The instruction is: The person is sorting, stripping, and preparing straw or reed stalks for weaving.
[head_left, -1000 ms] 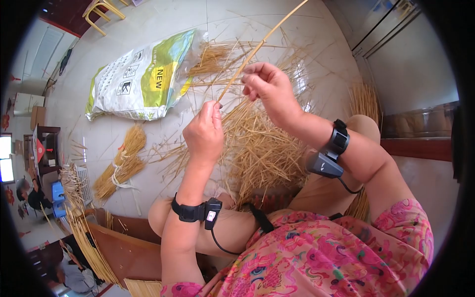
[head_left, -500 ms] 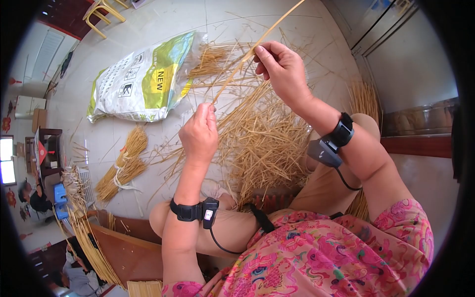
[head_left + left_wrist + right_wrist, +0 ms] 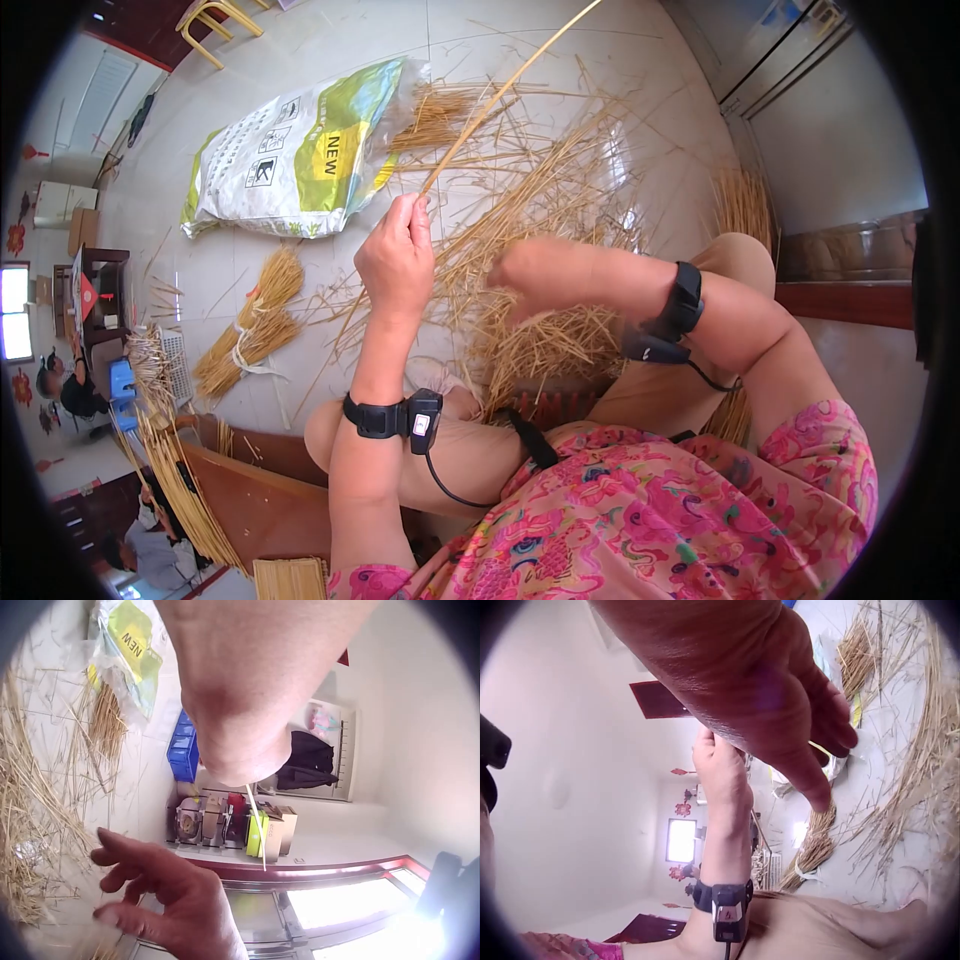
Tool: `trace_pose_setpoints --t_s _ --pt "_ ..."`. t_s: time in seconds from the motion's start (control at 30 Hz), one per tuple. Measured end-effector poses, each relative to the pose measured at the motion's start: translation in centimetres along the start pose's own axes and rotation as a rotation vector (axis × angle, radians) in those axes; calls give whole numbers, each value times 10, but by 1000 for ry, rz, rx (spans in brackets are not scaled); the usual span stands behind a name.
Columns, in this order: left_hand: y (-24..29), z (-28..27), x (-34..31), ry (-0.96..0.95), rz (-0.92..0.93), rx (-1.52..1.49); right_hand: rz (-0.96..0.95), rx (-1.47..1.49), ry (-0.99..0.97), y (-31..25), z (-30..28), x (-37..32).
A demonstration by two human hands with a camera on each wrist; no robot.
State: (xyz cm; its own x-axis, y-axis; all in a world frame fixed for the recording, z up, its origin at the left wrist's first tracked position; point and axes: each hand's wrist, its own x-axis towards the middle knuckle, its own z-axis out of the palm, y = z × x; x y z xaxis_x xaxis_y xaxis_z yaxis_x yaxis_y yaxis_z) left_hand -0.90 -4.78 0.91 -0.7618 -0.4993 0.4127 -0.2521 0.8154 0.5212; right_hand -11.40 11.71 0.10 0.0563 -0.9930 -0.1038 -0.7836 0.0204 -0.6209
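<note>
In the head view my left hand [image 3: 396, 252] grips the lower end of a long straw stalk [image 3: 512, 82] between thumb and curled fingers. The stalk slants up and to the right, past the top edge; a short stretch of the stalk [image 3: 256, 814] shows beyond the hand in the left wrist view. My right hand [image 3: 535, 278], blurred, is over a loose heap of straw [image 3: 545, 345] on the floor. Its fingers are spread and loosely bent with nothing visible between them, as the right hand [image 3: 169, 896] in the left wrist view shows.
A white and green bag [image 3: 290, 160] lies on the tiled floor, beside a small straw bunch [image 3: 440, 118]. Nearer, to the left, is a tied straw bundle [image 3: 250, 325]. More straw [image 3: 742, 205] stands by the metal door at right. A brown board [image 3: 260, 505] lies low left.
My right hand has left the stalk, which it pinched half a second ago, and has come down toward me over the heap. The left hand keeps its grip, shifted slightly up and left.
</note>
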Motion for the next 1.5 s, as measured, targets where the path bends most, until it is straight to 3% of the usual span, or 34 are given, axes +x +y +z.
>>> trace_pose_setpoints --t_s 0.03,0.1,0.17,0.27,0.43,0.7,0.8,0.9,1.03,1.13,1.17,1.27,1.3,1.4,1.5 --pt "0 0 -1 -6 -17 -19 160 19 1 3 -8 5" --pt "-2 2 -2 19 29 -3 354 367 434 9 -23 14" --pt "-2 1 -2 42 69 5 368 896 688 5 -50 13" --pt "2 1 -2 64 119 3 210 1195 905 11 -60 14" --pt "6 2 -2 103 169 -27 160 1227 952 12 -55 15" --pt "5 10 -8 -38 126 -145 152 1228 950 11 -55 13" --pt "7 11 -9 -88 98 -190 139 1564 955 13 -48 17" --pt "9 15 -12 -86 76 -214 207 1689 849 10 -40 18" --pt "14 13 -9 -10 47 -245 394 1477 666 7 -24 18" --pt "11 7 -3 -53 24 -269 442 473 -103 -2 -43 11" --pt "10 6 -3 -61 18 -270 526 422 -185 -8 -46 10" --pt "7 8 -6 -91 6 -263 371 524 377 9 -39 12" --pt "6 9 -8 -100 9 -254 267 767 583 10 -42 16" --pt "8 10 -11 -125 14 -240 195 978 819 10 -57 17" --pt "11 10 -12 -135 18 -235 167 1063 854 7 -53 19"
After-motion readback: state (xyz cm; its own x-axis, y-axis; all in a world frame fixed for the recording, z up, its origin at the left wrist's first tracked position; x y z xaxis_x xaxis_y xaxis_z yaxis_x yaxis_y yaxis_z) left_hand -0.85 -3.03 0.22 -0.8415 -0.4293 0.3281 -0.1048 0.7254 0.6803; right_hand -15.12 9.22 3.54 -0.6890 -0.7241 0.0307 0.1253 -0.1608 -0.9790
